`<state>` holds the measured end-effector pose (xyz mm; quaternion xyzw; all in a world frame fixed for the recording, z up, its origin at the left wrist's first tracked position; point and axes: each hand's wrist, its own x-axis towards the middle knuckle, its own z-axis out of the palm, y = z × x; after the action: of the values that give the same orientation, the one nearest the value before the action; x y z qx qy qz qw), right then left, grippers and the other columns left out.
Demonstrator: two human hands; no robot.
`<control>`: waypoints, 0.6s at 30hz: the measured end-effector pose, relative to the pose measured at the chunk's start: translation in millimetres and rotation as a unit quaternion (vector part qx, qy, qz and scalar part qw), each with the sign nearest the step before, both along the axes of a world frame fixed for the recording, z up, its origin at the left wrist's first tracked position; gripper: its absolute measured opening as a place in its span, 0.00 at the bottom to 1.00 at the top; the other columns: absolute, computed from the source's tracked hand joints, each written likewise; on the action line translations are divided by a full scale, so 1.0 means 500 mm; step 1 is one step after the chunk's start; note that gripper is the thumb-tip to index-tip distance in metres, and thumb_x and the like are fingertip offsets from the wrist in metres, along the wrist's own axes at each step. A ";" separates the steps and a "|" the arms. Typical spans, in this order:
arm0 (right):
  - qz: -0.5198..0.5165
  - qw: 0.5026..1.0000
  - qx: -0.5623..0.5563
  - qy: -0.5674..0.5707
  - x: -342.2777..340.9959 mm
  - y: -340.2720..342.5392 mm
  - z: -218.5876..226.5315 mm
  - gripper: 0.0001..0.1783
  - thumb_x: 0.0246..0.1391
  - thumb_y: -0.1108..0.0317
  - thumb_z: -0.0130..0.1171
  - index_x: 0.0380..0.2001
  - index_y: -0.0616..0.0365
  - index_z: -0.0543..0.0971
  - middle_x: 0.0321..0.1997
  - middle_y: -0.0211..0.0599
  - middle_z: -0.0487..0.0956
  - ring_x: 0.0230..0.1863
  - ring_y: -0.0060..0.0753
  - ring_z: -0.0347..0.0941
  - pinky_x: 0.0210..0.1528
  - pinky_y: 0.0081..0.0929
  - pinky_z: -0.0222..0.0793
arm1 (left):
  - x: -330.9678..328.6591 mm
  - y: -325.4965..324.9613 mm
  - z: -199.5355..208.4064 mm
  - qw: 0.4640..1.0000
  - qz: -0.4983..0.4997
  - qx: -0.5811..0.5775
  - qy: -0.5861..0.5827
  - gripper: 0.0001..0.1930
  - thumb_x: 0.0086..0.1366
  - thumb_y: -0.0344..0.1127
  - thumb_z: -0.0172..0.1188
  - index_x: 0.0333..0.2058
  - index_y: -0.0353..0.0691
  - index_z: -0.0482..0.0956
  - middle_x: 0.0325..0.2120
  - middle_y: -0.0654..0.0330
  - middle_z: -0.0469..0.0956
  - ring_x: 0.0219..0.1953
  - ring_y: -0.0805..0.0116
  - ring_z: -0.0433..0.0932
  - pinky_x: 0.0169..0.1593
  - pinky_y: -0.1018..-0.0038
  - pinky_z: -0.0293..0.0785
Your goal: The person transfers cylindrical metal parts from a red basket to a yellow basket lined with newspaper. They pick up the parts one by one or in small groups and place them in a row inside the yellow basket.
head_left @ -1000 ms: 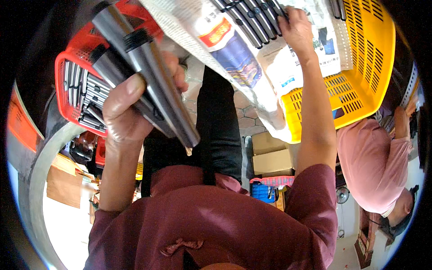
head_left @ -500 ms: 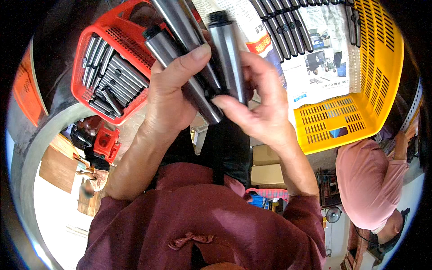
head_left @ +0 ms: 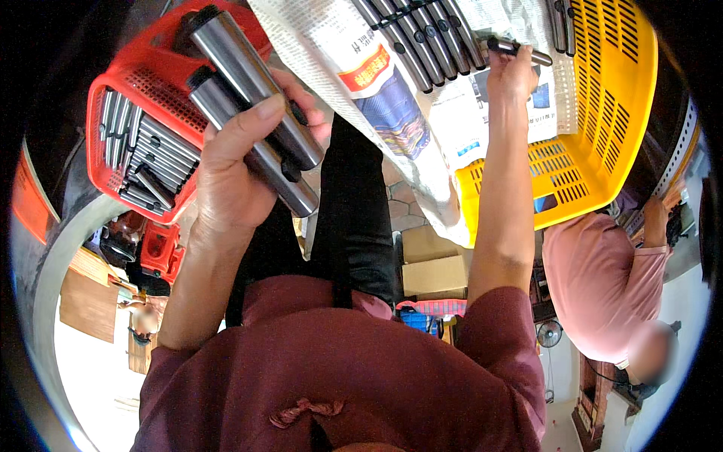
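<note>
My left hand is closed around two thick steel rods with black threaded ends, held slanting, the thumb across them. Whether a further rod sits behind them, I cannot tell. Over at the right, my right hand grips one more steel rod, low over the newspaper that lines a yellow plastic basket. Left of that hand, a row of similar rods lies side by side on the paper. A couple more rods lie near the basket's far right wall.
A red plastic basket at the left holds several steel rods. Cardboard boxes stand below, beyond my legs. A person in a pink shirt is at the right; another person is far off at the left.
My right hand has taken one rod from the bunch and moved right with it, over the yellow basket. The left hand keeps the others, shifted left. The view has shifted a little.
</note>
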<state>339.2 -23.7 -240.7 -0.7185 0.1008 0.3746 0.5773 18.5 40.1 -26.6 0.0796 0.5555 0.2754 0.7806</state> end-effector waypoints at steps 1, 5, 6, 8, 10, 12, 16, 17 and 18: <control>0.001 1.000 -0.019 0.013 0.008 0.007 -0.014 0.20 0.67 0.64 0.47 0.47 0.76 0.63 0.42 0.49 0.71 0.38 0.43 0.76 0.43 0.42 0.81 | 0.002 0.002 -0.004 1.000 0.000 0.003 0.001 0.16 0.62 0.39 0.60 0.42 0.34 0.73 0.32 0.55 0.78 0.35 0.67 0.80 0.44 0.69 0.81; 0.102 0.987 -0.122 -0.031 0.028 -0.006 -0.041 0.21 0.64 0.67 0.52 0.49 0.75 0.63 0.38 0.50 0.73 0.40 0.48 0.77 0.41 0.41 0.83 | 0.004 0.007 -0.012 1.000 0.008 0.003 0.002 0.17 0.62 0.38 0.60 0.44 0.33 0.72 0.33 0.54 0.78 0.36 0.66 0.80 0.44 0.68 0.81; 0.148 0.971 -0.166 -0.090 0.025 -0.004 -0.031 0.20 0.62 0.68 0.54 0.49 0.74 0.64 0.38 0.50 0.73 0.40 0.46 0.77 0.41 0.40 0.83 | 0.002 0.007 -0.014 1.000 0.014 0.002 0.007 0.17 0.62 0.38 0.60 0.44 0.33 0.72 0.33 0.54 0.78 0.36 0.66 0.80 0.44 0.68 0.81; 0.403 0.793 -0.203 -0.409 0.080 -0.031 -0.031 0.20 0.60 0.68 0.55 0.51 0.69 0.67 0.42 0.50 0.73 0.43 0.45 0.76 0.42 0.38 0.81 | -0.028 0.002 -0.029 0.998 -0.007 -0.005 -0.064 0.18 0.66 0.35 0.55 0.53 0.35 0.69 0.41 0.53 0.74 0.44 0.60 0.76 0.54 0.59 0.76; 0.532 0.598 -0.211 -0.561 0.131 -0.045 -0.016 0.20 0.59 0.68 0.56 0.53 0.64 0.69 0.46 0.48 0.73 0.46 0.44 0.76 0.44 0.37 0.79 | -0.027 0.006 -0.027 0.997 -0.007 -0.016 -0.079 0.18 0.66 0.35 0.55 0.53 0.35 0.69 0.41 0.53 0.74 0.44 0.60 0.76 0.54 0.59 0.76; 0.597 0.515 -0.188 -0.586 0.151 0.000 -0.005 0.21 0.59 0.66 0.56 0.54 0.58 0.71 0.49 0.45 0.73 0.49 0.46 0.75 0.46 0.37 0.77 | -0.029 -0.003 -0.023 0.998 -0.014 -0.002 -0.056 0.19 0.66 0.36 0.55 0.54 0.36 0.69 0.41 0.53 0.74 0.44 0.60 0.76 0.54 0.59 0.76; 0.736 0.337 -0.229 -0.541 0.205 0.034 0.011 0.24 0.58 0.59 0.57 0.57 0.49 0.70 0.51 0.42 0.73 0.48 0.50 0.75 0.46 0.44 0.75 | -0.012 0.008 -0.015 1.000 0.003 -0.015 -0.001 0.19 0.63 0.40 0.59 0.48 0.34 0.71 0.37 0.55 0.76 0.39 0.64 0.79 0.46 0.67 0.78; 0.743 0.320 -0.257 -0.529 0.205 0.043 0.013 0.23 0.59 0.59 0.56 0.56 0.51 0.71 0.49 0.42 0.73 0.47 0.50 0.75 0.45 0.45 0.75 | -0.005 0.009 -0.011 0.999 0.016 -0.022 0.031 0.19 0.61 0.41 0.60 0.45 0.33 0.72 0.35 0.56 0.77 0.36 0.65 0.80 0.42 0.71 0.79; 0.749 0.315 -0.263 -0.520 0.209 0.040 0.013 0.22 0.59 0.58 0.56 0.55 0.51 0.71 0.48 0.42 0.73 0.46 0.50 0.76 0.45 0.45 0.75 | -0.007 0.010 -0.012 1.000 0.006 -0.015 0.021 0.20 0.61 0.41 0.61 0.46 0.33 0.72 0.35 0.56 0.77 0.37 0.65 0.80 0.42 0.71 0.79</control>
<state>443.6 -3.6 -234.1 -0.6484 -0.7084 0.1500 -0.2351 15.1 44.9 -32.7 0.0702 0.5762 0.2697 0.7684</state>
